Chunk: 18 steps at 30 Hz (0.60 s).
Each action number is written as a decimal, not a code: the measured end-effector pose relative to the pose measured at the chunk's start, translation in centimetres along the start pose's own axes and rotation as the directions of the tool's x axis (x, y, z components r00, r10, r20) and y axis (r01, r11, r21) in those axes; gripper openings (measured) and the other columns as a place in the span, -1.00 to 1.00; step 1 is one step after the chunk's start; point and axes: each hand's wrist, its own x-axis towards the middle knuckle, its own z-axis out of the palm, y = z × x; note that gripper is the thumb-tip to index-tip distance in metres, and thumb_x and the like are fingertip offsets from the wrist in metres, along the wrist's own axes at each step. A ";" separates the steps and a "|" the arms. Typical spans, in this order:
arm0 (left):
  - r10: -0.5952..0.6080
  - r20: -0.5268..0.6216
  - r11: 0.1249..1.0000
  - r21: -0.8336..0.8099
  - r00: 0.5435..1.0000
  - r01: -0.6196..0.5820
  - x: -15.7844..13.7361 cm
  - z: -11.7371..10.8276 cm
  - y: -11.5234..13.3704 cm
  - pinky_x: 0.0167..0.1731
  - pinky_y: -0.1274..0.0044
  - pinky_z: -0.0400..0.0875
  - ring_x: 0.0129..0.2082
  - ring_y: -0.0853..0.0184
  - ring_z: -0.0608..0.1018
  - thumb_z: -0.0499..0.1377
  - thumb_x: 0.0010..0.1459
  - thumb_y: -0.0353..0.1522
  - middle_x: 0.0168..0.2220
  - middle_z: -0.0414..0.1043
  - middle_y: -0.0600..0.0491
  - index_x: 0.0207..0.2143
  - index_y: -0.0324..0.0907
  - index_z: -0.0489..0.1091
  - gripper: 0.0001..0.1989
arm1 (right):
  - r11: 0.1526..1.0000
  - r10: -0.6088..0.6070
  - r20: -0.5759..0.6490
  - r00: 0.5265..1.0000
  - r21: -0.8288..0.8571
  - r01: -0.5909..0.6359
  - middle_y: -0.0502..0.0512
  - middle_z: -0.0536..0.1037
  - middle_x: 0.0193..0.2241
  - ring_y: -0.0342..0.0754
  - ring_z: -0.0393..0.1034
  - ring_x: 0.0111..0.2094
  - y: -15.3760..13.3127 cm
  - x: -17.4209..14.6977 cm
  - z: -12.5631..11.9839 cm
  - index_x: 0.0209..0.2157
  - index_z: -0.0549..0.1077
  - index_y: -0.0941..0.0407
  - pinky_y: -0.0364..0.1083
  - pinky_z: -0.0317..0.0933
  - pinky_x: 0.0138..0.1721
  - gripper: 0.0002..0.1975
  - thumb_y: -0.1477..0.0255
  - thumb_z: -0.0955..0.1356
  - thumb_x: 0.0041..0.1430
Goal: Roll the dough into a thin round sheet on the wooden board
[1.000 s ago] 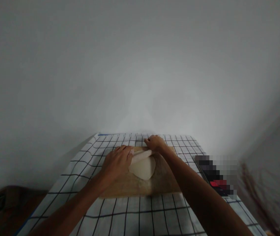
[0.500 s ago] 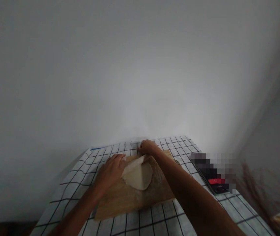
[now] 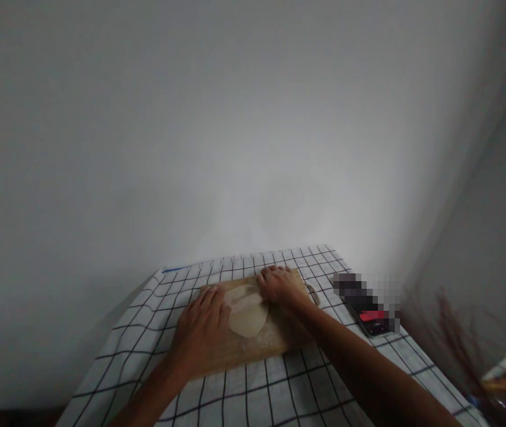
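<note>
A thin, pale sheet of dough (image 3: 249, 320) lies on a wooden cutting board (image 3: 235, 354), with a fold or crease near its far side. My left hand (image 3: 204, 317) rests flat along the dough's left edge, fingers stretched away from me and dusted white at the tips. At the dough's far right edge is my right hand (image 3: 277, 284), palm down. Its fingers lie side by side, slightly bent, and cover that corner; nothing shows gripped in them. A floury smear marks the board just right of the dough.
A white tablecloth with dark grid lines (image 3: 257, 391) covers the table under the board. A metal ring handle (image 3: 313, 295) sticks out at the board's right end. Farther right lies a dark, partly pixelated item with a red patch (image 3: 372, 316). A plain wall (image 3: 253, 148) rises behind.
My right hand has come back toward me from beyond the board's far edge and flattened onto the dough. The raised far edge of dough now lies down. My left hand has shifted slightly nearer.
</note>
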 end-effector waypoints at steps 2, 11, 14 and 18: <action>0.003 -0.033 1.000 -0.005 0.999 -0.003 -0.6 -0.1 0.4 0.23 0.15 0.24 0.27 0.06 0.35 -0.05 0.34 -0.35 0.22 0.38 -0.19 0.22 -0.19 0.28 -0.56 | 0.998 -0.047 -0.058 0.997 0.027 0.048 0.24 0.50 0.09 0.09 0.31 0.18 -0.2 -2.3 -0.5 -0.01 0.49 0.09 0.17 0.15 0.17 -0.66 0.32 0.15 0.44; 0.131 -0.022 0.989 -0.074 0.991 -0.132 -4.8 -3.0 1.7 0.28 0.17 0.18 0.35 0.11 0.23 -0.02 0.34 -0.32 0.37 0.15 -0.01 0.40 -0.04 0.00 -0.40 | 0.987 -0.029 -0.255 0.967 0.144 0.067 0.17 0.24 0.33 0.11 0.04 0.36 -2.8 -11.2 1.8 0.32 0.22 0.10 0.15 0.04 0.32 -0.49 0.24 0.12 0.45; 0.150 -0.004 0.985 -0.084 0.989 -0.150 -5.7 -4.3 1.8 0.28 0.18 0.20 0.35 0.13 0.24 0.00 0.34 -0.31 0.37 0.15 0.04 0.40 0.00 -0.01 -0.39 | 0.986 -0.051 -0.270 0.961 0.140 0.092 0.16 0.17 0.36 0.15 -0.02 0.38 -2.9 -12.2 2.5 0.36 0.15 0.09 0.21 0.03 0.32 -0.44 0.20 0.16 0.43; 0.129 0.007 0.985 -0.117 0.992 -0.127 -5.1 -4.4 1.8 0.25 0.16 0.24 0.28 0.13 0.35 -0.01 0.35 -0.28 0.32 0.26 0.00 0.36 -0.02 0.10 -0.45 | 0.984 -0.067 -0.227 0.972 0.148 0.103 0.19 0.19 0.35 0.12 0.00 0.38 -1.7 -9.7 1.9 0.32 0.22 0.11 0.19 0.00 0.33 -0.44 0.14 0.13 0.44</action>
